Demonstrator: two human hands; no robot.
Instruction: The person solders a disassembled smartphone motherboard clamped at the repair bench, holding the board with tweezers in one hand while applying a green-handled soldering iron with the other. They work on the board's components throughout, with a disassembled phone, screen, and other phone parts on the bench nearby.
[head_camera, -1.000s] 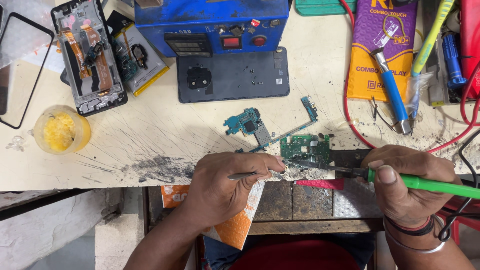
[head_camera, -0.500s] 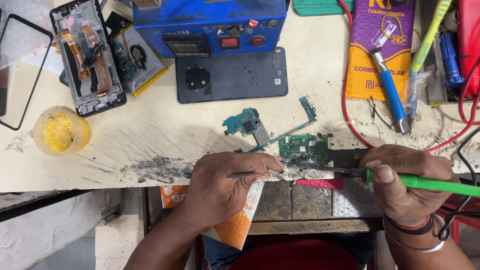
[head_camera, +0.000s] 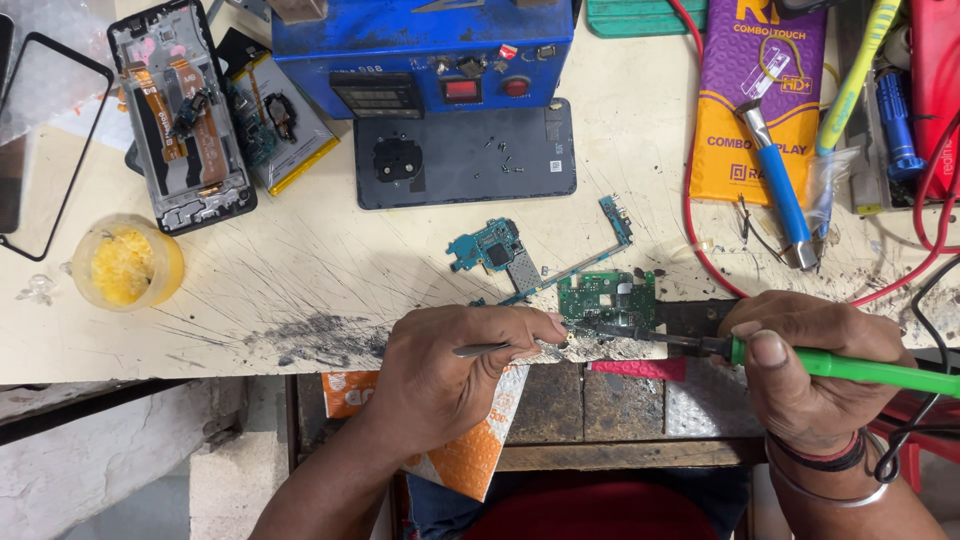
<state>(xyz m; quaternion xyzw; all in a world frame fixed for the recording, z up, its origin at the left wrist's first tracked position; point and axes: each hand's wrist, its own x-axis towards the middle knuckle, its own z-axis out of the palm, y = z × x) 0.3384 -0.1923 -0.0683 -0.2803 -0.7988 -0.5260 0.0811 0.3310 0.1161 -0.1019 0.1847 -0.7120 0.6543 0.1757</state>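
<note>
Green circuit board (head_camera: 607, 297) at the workbench's (head_camera: 300, 290) near edge, lying between both hands. Right hand (head_camera: 815, 375) grips the soldering iron (head_camera: 850, 366), whose long axis points left toward the board; left hand (head_camera: 455, 370) pinches tweezers (head_camera: 500, 349) beside it.

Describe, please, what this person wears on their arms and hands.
Both forearms are bare, with no sleeves or gloves. The left hand and its wrist carry nothing. The right hand has a red-and-black thread band and a thin metal bangle at the wrist.
</note>
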